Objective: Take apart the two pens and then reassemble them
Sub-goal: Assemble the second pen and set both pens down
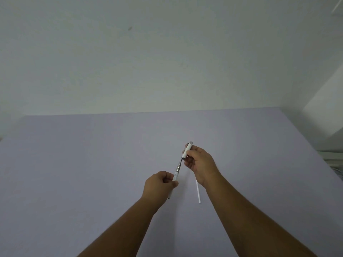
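My left hand (160,184) grips a white pen body (176,176) with a silver front section, its tip pointing up and to the right. My right hand (199,164) holds a white pen cap (186,150) by the fingertips, its open end right at the pen's tip. The cap and the pen lie nearly in one line, held above the table. A second thin white pen part (198,191) lies on the lilac table (92,164), partly hidden under my right wrist.
The lilac table ends at a pale wall (148,62) at the back. At the right edge stands a white surface (330,154), with a wall corner above it.
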`<state>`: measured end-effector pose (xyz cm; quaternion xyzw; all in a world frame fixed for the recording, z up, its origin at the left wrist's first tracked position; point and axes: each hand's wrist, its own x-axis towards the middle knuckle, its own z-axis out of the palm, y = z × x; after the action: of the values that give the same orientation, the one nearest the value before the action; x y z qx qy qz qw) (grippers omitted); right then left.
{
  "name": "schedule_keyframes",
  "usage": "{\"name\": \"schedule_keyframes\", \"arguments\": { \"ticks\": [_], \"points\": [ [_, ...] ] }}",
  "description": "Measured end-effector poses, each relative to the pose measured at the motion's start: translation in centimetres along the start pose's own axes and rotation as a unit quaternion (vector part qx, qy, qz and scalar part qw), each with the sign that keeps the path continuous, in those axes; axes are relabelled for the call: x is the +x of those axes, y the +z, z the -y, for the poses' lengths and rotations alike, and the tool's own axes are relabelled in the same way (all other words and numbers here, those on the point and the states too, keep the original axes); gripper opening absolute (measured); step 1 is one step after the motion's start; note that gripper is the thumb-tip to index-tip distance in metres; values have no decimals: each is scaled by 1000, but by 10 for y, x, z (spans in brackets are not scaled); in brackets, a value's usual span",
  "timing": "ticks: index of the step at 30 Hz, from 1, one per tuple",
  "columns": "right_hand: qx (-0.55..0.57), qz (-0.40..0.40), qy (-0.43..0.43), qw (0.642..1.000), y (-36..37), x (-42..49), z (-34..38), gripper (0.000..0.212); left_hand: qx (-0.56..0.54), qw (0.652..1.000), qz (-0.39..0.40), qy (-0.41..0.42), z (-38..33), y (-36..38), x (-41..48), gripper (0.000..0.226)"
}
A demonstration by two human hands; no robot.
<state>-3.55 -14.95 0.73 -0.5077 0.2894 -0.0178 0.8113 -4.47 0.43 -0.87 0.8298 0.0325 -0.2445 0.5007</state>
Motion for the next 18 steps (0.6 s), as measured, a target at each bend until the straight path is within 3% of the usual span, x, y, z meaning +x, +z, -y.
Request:
{"name": "schedule_keyframes", "arguments": {
  "ticks": [5, 11, 18],
  "points": [
    [-12, -11, -17, 1000, -5, -3, 3, 20, 4, 1000, 4, 12, -4, 2, -6, 10],
    [-152, 30, -24, 988, -9, -11, -3, 18, 1, 1000, -4, 25, -11, 3, -11, 9],
    [-195, 46, -25, 979, -13, -14, -9, 15, 22, 999, -23, 39, -15, 4, -14, 9]
  ]
}}
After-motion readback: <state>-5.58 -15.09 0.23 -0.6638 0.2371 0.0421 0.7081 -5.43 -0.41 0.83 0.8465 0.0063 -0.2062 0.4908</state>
